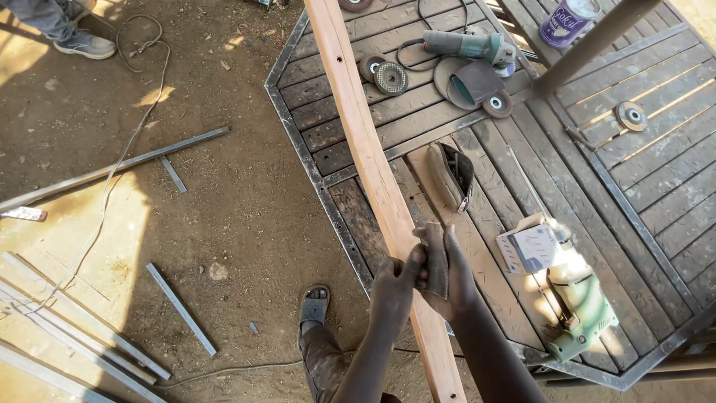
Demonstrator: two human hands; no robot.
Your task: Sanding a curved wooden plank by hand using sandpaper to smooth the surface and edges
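Packed dirt floor (224,224) spreads to your left, strewn with loose metal strips (181,308) and a trailing cord (127,149), and beside your sandalled foot (314,304) begins the counter (656,186), an octagonal slatted wooden top in a steel frame.

Largest of what you are handling is the long wooden beam (363,134). It runs from the top of the view down past your wrists, lying across the counter's edge with its near end hanging over the floor. It looks stiff and straight, with small holes drilled along one face. Judging by its length it will be moderately heavy and inclined to swing, so take it close to where it bears on the counter rather than out at the free end. The sanded faces look dry and not slippery, though the corners may be sharp.

Your left hand (393,287) is closed around the beam's edge. Your right hand (451,280) is wrapped around a folded piece of grey sandpaper (435,257), pressing it against the beam's side. That sheet is thin, limp and rough, so hold it folded, flat under the fingers.

On the counter, a green power drill (578,298) lies just right of your forearm, an angle grinder (466,46) sits farther up among several loose grinding discs (390,77), and a small dark pouch (453,175), possibly a case for glasses, lies between them.
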